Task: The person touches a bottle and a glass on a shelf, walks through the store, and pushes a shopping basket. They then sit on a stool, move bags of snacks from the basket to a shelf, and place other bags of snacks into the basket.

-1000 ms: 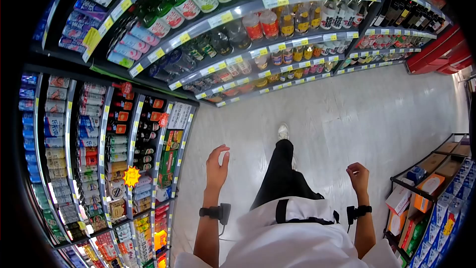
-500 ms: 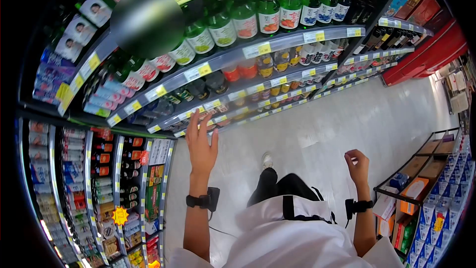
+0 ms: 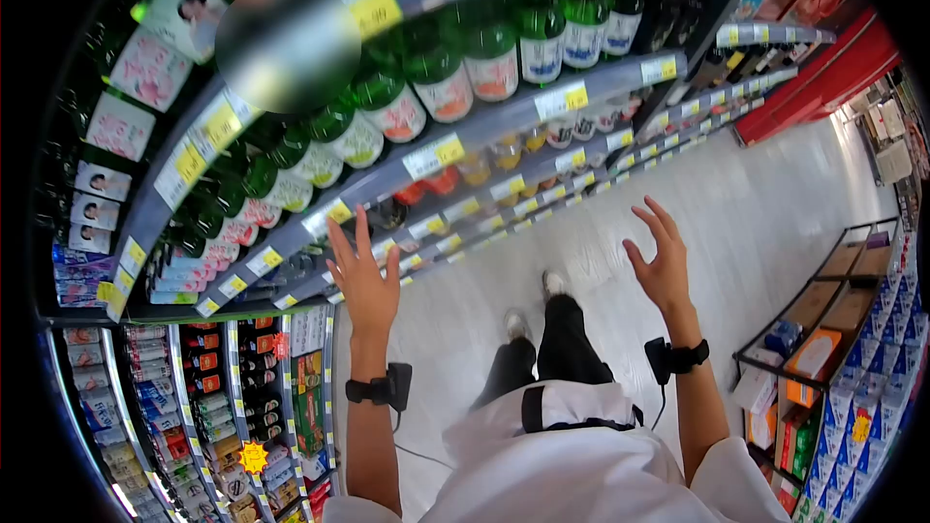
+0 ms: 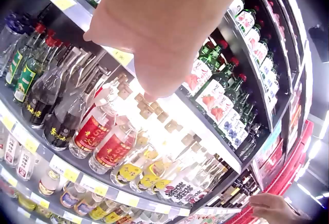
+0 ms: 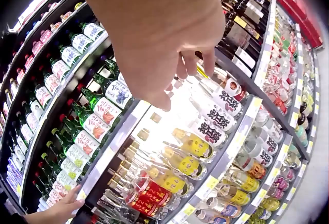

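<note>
My left hand (image 3: pixel 368 291) reaches up to a shelf edge (image 3: pixel 387 179) with its fingers straight and spread, fingertips overlapping the price-tag rail in the head view. On that shelf stand green glass bottles (image 3: pixel 446 87) with fruit-printed labels. In the right wrist view the left hand (image 5: pixel 57 211) lies close along the rail. My right hand (image 3: pixel 664 257) is raised over the floor to the right, fingers spread and slightly bent, nothing in them. In the left wrist view, below that shelf, are clear bottles with red labels (image 4: pixel 110 149) and yellow-labelled bottles (image 4: pixel 128 172).
Shelves of stacked cans (image 3: pixel 155 397) run down the left. A black rack with boxes (image 3: pixel 819 353) stands at the right, beside blue-and-white cartons (image 3: pixel 872 368). A red fixture (image 3: pixel 804 87) is at the far right. Grey floor (image 3: pixel 620 184) lies around my feet.
The view has moved nearer the bottle shelves. My left hand has risen to the shelf edge, and my right hand has lifted forward, its curled fingers now spread.
</note>
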`<state>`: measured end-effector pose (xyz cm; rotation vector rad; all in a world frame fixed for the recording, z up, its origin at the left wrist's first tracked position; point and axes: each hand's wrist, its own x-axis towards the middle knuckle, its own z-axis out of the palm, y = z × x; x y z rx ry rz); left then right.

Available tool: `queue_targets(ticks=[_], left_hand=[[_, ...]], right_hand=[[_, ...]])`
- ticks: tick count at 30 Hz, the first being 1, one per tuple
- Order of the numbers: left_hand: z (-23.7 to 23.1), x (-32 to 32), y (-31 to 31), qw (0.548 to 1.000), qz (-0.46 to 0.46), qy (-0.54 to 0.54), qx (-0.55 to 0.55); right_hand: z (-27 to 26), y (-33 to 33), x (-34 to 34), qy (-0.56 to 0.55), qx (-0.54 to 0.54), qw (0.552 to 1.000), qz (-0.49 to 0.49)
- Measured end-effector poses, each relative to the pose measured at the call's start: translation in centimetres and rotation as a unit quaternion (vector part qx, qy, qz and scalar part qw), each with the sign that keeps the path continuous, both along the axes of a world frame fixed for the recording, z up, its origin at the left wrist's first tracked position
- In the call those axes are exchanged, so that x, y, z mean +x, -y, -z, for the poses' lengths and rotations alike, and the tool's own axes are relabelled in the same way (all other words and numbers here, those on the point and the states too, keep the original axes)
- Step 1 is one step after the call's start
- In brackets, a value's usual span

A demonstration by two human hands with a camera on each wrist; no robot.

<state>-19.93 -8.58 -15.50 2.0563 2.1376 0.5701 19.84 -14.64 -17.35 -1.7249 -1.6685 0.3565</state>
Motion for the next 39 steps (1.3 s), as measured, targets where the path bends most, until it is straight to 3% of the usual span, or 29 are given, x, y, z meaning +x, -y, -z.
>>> queue_targets(ticks=[3,7,9,11,13,19,23,26,32,39], left_hand=[[0.6,0.1,-0.5,0.998,-0.005,-0.023,-0.056],[-1.5,1.5,-0.7,0.998,-0.032,-0.024,-0.054],[-5.3,3.5,-0.5,0.995,0.023,0.017,0.100],[-9.8,6.4,-0.6,0.984,-0.003,-0.033,0.176],[-12.0,7.8,-0.9,0.968,-0.028,-0.014,0.248],[-15.4,9.7,-3.8,0.930,-0.062,-0.112,0.345],[-14.9,9.4,-6.1,0.940,-0.078,-0.125,0.307],[-14.5,9.4,-6.9,0.942,-0.081,-0.117,0.303],[-13.2,8.1,-8.1,0.917,-0.075,-0.121,0.371],[-13.0,7.7,-7.8,0.919,-0.064,-0.107,0.374]], right_hand=[[-0.6,-3.7,1.6,-0.002,0.019,1.000,-0.019],[-5.7,-8.6,2.3,-0.046,0.058,0.997,-0.029],[-9.4,-10.9,2.3,0.012,0.184,0.982,-0.032],[-12.3,-13.0,2.2,0.006,0.240,0.969,-0.052],[-14.1,-14.7,2.4,-0.002,0.295,0.953,-0.068],[-15.8,-20.1,2.4,0.054,0.406,0.911,-0.051],[-15.6,-21.4,2.8,0.127,0.367,0.921,-0.034],[-15.8,-21.2,1.8,0.082,0.369,0.925,-0.035],[-15.9,-21.1,1.9,0.076,0.365,0.927,-0.039],[-16.4,-20.8,1.0,0.086,0.354,0.931,-0.035]])
